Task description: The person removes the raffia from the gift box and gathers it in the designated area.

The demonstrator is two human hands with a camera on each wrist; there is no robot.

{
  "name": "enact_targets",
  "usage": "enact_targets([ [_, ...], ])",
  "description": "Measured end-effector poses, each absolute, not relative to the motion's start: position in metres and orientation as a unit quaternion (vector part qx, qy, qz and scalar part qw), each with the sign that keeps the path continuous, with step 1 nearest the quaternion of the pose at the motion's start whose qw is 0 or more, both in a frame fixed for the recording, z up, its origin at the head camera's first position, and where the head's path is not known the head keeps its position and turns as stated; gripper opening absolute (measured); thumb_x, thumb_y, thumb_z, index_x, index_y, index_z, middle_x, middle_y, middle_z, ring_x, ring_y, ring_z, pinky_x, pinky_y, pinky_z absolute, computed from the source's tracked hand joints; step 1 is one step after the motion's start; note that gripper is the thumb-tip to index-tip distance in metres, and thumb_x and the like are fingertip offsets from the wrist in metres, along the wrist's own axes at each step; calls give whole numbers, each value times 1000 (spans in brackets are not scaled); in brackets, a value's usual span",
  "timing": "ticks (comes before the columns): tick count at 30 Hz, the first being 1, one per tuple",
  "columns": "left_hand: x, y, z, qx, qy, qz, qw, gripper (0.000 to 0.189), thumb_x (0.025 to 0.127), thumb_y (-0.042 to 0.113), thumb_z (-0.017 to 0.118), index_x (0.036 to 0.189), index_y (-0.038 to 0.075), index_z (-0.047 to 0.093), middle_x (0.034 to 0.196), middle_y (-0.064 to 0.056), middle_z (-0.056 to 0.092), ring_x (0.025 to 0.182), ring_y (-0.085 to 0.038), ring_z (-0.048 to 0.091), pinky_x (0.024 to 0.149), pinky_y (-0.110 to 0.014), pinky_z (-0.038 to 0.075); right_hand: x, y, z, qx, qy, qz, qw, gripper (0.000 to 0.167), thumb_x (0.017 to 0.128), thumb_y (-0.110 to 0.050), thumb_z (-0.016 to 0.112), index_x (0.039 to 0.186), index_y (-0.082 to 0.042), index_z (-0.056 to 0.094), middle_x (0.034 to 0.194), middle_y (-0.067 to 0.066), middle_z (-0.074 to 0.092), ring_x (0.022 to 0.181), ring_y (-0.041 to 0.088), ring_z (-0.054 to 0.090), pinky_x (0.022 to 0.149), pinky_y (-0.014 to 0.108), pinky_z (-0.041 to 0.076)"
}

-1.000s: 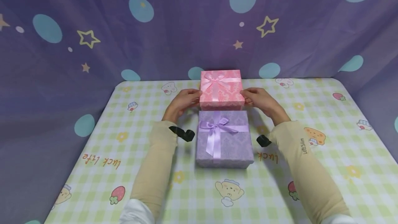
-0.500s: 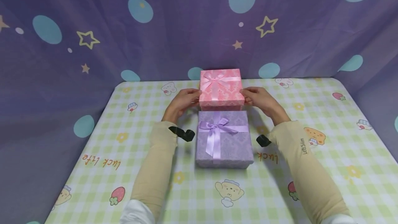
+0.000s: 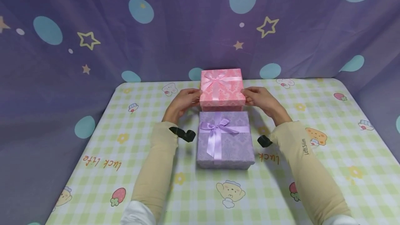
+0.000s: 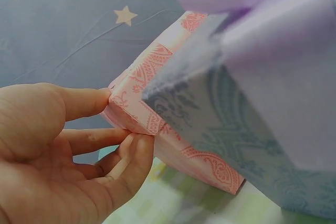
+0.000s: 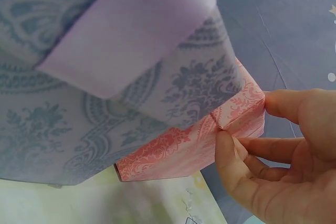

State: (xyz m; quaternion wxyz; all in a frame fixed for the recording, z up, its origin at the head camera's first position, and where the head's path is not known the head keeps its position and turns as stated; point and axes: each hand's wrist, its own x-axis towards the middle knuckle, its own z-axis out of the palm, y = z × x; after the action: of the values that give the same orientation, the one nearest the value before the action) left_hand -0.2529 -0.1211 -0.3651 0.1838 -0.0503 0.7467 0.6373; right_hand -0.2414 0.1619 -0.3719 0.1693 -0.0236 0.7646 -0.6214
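A pink patterned gift box with a satin bow on its lid (image 3: 222, 88) stands near the back of the table. Its lid sits slightly raised, and a darker strip of the box base (image 3: 222, 108) shows under the front rim. My left hand (image 3: 185, 102) pinches the lid's left side, thumb at the top edge and fingers at the lower rim (image 4: 130, 129). On the opposite side my right hand (image 3: 261, 100) pinches the lid the same way, with fingertips (image 5: 226, 140) at its rim. Directly in front stands a larger purple gift box (image 3: 225, 141), closed, with a purple bow.
A green-and-white checked cloth (image 3: 103, 190) with cartoon prints covers the table. Behind it hangs a purple curtain (image 3: 187, 27) with stars and dots, close to the pink box. Black wrist mounts (image 3: 187, 135) flank the purple box.
Both hands have raised the pink lid slightly, so more of the base shows beneath its front rim. The purple box has stayed in place.
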Motion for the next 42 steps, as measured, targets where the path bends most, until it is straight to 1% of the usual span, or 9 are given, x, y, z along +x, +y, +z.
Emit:
enact_targets([
  [8,-252,-122,-357,-41,745,642,176,41,99,22,53,132,-3,52,130,-18,56,117,-28,55,102,-35,47,-242,163,-368,-33,760,-631,153,51,98,-28,53,129,12,47,82,-7,60,73,3,60,74,15,53],
  [17,-252,-123,-349,-27,749,640,167,42,98,24,54,132,-1,52,130,-17,57,117,-27,56,102,-34,47,-242,163,-360,-31,761,-630,151,55,98,-31,53,133,10,45,89,-4,60,77,4,61,75,15,53],
  [20,-252,-122,-345,-28,747,644,163,41,98,23,54,132,-1,52,130,-17,56,117,-27,56,102,-35,46,-242,163,-358,-27,767,-625,142,56,97,-34,54,134,8,46,95,-1,61,80,6,61,76,16,53],
  [23,-252,-121,-341,-32,748,645,157,41,99,25,52,133,1,51,128,-15,57,115,-26,57,101,-35,47,-242,163,-355,-28,773,-620,128,58,97,-36,54,136,6,45,107,5,59,84,7,60,78,17,53],
  [28,-252,-118,-335,-47,745,651,135,41,101,31,48,130,2,52,113,-9,59,101,-18,59,92,-31,52,-241,162,-350,-32,784,-611,102,60,97,-37,54,139,3,43,128,18,53,93,10,56,81,17,52],
  [31,-252,-117,-333,-57,742,658,115,39,100,32,50,125,2,55,104,-5,59,93,-15,59,84,-27,54,-238,162,-346,-29,796,-598,85,57,96,-38,55,139,-2,46,132,17,52,98,13,54,84,21,49],
  [34,-251,-117,-332,-63,741,662,94,37,98,30,54,122,2,57,99,-3,60,88,-13,60,80,-25,53,-236,160,-342,-27,804,-589,70,55,94,-38,57,138,-7,49,130,13,54,101,18,52,86,27,46],
  [36,-251,-118,-331,-60,741,664,83,37,97,29,55,123,3,57,99,-2,60,89,-14,60,83,-27,53,-234,159,-338,-24,807,-586,63,52,94,-37,59,137,-9,50,123,8,55,99,19,51,85,28,45],
  [42,-247,-119,-325,-32,736,673,68,37,97,25,57,125,2,56,103,-4,60,95,-18,59,94,-38,50,-231,157,-331,-26,797,-602,42,47,93,-24,61,136,-7,51,90,-3,53,76,11,49,72,25,47],
])
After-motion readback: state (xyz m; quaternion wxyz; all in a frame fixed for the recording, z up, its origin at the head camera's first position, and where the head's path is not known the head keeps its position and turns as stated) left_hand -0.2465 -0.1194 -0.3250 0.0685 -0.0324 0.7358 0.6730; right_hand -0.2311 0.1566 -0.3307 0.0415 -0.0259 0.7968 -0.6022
